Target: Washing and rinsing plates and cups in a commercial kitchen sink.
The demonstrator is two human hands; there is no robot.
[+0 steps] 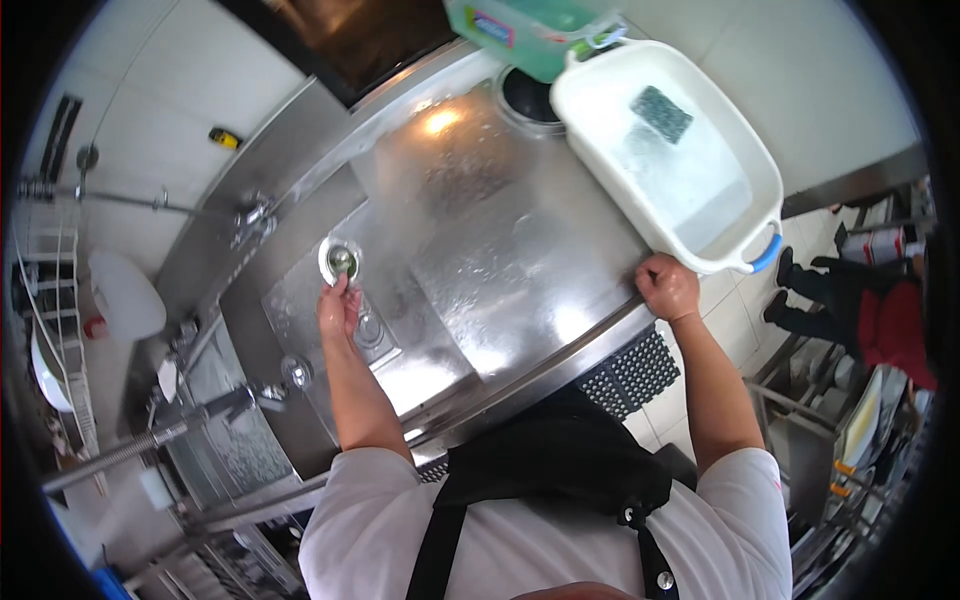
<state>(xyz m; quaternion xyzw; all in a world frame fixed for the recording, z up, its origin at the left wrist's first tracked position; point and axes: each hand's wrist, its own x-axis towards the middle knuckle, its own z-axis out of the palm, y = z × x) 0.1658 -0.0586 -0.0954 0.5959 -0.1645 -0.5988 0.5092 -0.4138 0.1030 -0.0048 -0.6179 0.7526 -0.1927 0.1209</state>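
Observation:
My left hand [341, 307] reaches over the steel sink basin [390, 277], its fingers pinching the near rim of a small round metal dish [328, 259]. Green scraps lie inside the dish; whether it is a drain strainer I cannot tell. Below and right of that hand, a round drain fitting [370, 330] shows in the basin floor. My right hand [670, 286] is a closed fist resting at the front edge of the wet steel counter [517, 262], beside the near end of a white plastic tub [611, 176]. A dark green scouring pad [661, 114] lies in the tub's cloudy water.
A green translucent container [517, 37] stands behind the tub, near a round dark counter opening [529, 94]. Faucets [255, 214] and a hanging spray hose [142, 442] are at left. A black rubber mat [630, 371] covers part of the floor. Another person [855, 300] stands at right near dish racks.

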